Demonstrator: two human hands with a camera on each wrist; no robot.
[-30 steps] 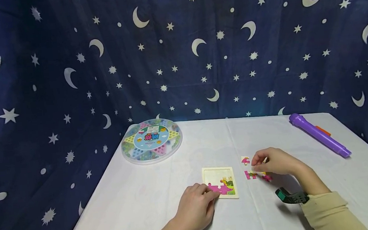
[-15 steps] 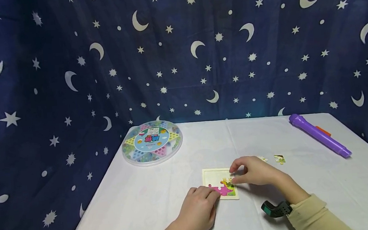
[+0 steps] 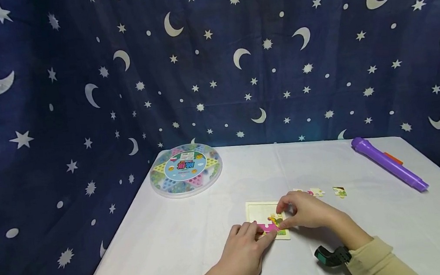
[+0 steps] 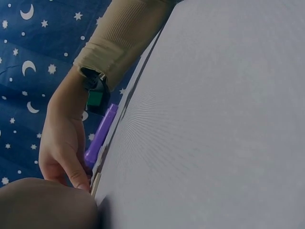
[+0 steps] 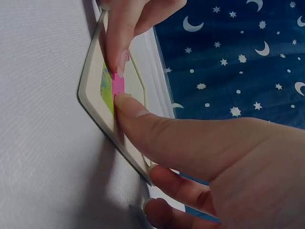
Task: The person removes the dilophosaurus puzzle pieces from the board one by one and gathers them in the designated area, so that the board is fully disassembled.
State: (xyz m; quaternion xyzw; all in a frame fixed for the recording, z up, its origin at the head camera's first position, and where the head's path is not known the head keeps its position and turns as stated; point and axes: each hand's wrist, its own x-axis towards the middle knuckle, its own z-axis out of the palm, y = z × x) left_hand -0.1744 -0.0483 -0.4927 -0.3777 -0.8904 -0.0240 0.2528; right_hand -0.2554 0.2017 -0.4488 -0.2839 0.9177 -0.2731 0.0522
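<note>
A square wooden puzzle frame (image 3: 252,206) lies on the white table, partly filled along its bottom and right side. In it are a pink puzzle piece (image 5: 118,85) and a green puzzle piece (image 5: 106,85). My left hand (image 3: 241,258) rests on the frame's lower left, fingertips on the pink part. From the right, my right hand (image 3: 308,208) reaches over the frame's edge. Its thumb (image 5: 136,112) presses the pieces next to a left fingertip, as the right wrist view shows. Its index finger is hidden there. My left hand fills the left wrist view's lower corner, blurred.
Several loose puzzle pieces lie behind my right hand, among them a pale piece (image 3: 317,192) and a green-brown piece (image 3: 340,192). A round board-game box (image 3: 185,171) stands at the back left. A purple microphone-shaped stick (image 3: 389,164) lies at the right.
My right hand has moved left from the loose pieces to the frame's right side, then slightly lower over it. My left hand has stayed on the frame, its thumb reaching a little farther right.
</note>
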